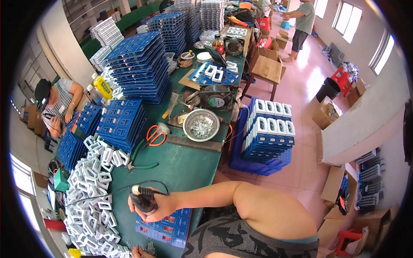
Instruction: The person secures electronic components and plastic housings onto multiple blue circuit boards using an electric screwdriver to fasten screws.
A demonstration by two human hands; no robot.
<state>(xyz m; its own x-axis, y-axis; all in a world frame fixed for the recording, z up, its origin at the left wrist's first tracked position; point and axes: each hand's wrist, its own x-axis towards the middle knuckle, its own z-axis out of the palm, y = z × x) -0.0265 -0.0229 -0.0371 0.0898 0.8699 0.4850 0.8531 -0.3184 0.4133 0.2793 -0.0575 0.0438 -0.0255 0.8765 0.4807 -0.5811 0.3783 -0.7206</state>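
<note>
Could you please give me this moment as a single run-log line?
right hand: grips electric screwdriver | left hand: at lower edge, grip unclear | below: blue tray | beside: white frames

From my feed I see my right arm bare from the shoulder down, with no sleeve, watch, or band on it. The right hand [155,206] wears no glove and no ring that I can make out; its fingers [148,218] are uncovered. My torso carries a sleeveless top in mottled grey with a darker speckled pattern, and a thin band of teal-blue shows along its edge by the shoulder. Only a sliver of my left hand [137,251] shows at the lower edge, ungloved too.
</note>
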